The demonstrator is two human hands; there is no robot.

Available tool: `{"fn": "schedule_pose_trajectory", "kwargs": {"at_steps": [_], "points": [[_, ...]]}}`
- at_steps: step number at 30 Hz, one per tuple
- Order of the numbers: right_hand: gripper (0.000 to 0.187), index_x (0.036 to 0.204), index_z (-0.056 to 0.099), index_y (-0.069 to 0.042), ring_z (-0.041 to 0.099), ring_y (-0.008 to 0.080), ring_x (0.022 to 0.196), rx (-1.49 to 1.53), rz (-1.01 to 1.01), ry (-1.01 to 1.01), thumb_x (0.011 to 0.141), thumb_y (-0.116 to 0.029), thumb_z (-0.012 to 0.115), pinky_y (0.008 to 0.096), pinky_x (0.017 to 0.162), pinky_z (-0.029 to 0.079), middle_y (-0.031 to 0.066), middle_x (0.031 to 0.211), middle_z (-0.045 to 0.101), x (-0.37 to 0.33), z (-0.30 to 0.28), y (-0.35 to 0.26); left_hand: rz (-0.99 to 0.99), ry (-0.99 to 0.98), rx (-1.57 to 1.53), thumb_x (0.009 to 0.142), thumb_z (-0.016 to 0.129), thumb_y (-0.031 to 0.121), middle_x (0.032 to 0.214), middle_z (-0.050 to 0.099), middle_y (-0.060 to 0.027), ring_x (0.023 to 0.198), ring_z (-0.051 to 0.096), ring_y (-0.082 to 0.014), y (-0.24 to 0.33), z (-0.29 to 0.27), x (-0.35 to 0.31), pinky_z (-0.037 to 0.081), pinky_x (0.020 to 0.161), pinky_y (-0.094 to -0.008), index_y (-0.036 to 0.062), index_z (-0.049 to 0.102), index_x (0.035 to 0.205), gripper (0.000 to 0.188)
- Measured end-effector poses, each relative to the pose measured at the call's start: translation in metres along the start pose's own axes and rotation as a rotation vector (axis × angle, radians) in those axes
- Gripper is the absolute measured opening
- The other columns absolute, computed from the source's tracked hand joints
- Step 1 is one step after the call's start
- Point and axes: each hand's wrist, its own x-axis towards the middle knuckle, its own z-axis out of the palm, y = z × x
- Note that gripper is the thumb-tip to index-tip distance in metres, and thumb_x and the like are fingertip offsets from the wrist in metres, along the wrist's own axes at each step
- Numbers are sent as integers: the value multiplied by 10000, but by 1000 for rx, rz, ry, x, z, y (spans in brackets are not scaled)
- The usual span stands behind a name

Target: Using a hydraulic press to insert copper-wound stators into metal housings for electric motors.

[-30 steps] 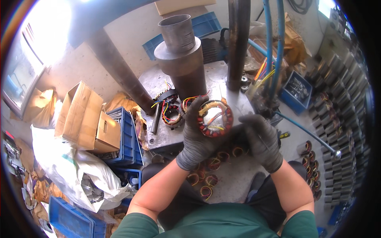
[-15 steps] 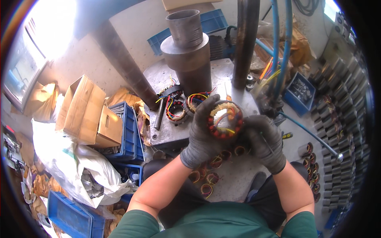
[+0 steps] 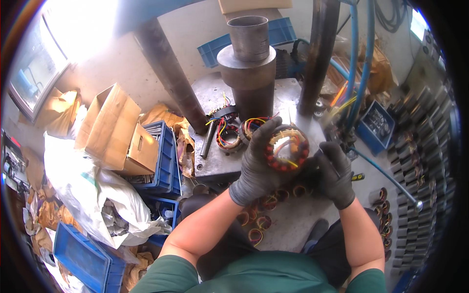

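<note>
A ring-shaped motor stator (image 3: 304,157) with red-covered windings and yellow wire is held up in front of the press. My left hand (image 3: 259,171), in a dark grey glove, grips it from the left, thumb up along its side. Close by on the right, my gloved right hand (image 3: 336,176) is closed around a thin rod-like tool (image 3: 333,168), apart from the stator. Its far end is hard to make out. Beyond the left hand, several more stators (image 3: 228,138) with coloured leads lie on the metal press table (image 3: 210,168), beside a short dark bar (image 3: 208,139).
A thick steel cylinder (image 3: 251,73) stands on the table between two press columns (image 3: 317,63). Wound stators (image 3: 264,222) lie below my hands. Blue bins, cardboard boxes (image 3: 107,132) and a white sack (image 3: 73,180) crowd the left; stacked metal cores (image 3: 420,195) line the right.
The view has shifted, moving the scene right and slightly down. My right hand has drawn a little away from the stator, which stays in my left hand.
</note>
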Motion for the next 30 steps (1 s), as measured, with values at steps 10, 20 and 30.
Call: {"fn": "schedule_pose_trajectory", "kwargs": {"at_steps": [10, 20, 30], "points": [[318, 1225, 679, -71, 663, 358, 1099, -591, -200, -154, 910, -114, 672, 468, 963, 514, 150, 1173, 707, 45, 18, 74, 197, 31, 93, 623, 1024, 168, 1517, 459, -214, 1364, 556, -351, -17, -21, 3, 504, 1119, -458, 114, 315, 1534, 1155], [449, 1312, 671, -130, 594, 326, 1266, -822, -84, -415, 895, -295, 673, 490, 1094, 436, 105, 1316, 668, 48, 2, 55, 4, 157, 40, 671, 951, 57, 1453, 543, -143, 1290, 597, -284, 9, -35, 30, 530, 1063, -461, 100, 385, 1518, 1020], [593, 1274, 694, -60, 606, 361, 1251, -773, -107, -515, 859, -484, 673, 481, 1104, 442, 182, 1294, 676, 50, -9, 59, -31, 184, -342, 728, 922, 134, 1283, 650, -119, 1160, 669, -233, -14, -63, 215, 566, 994, -361, 55, 509, 1414, 805]]}}
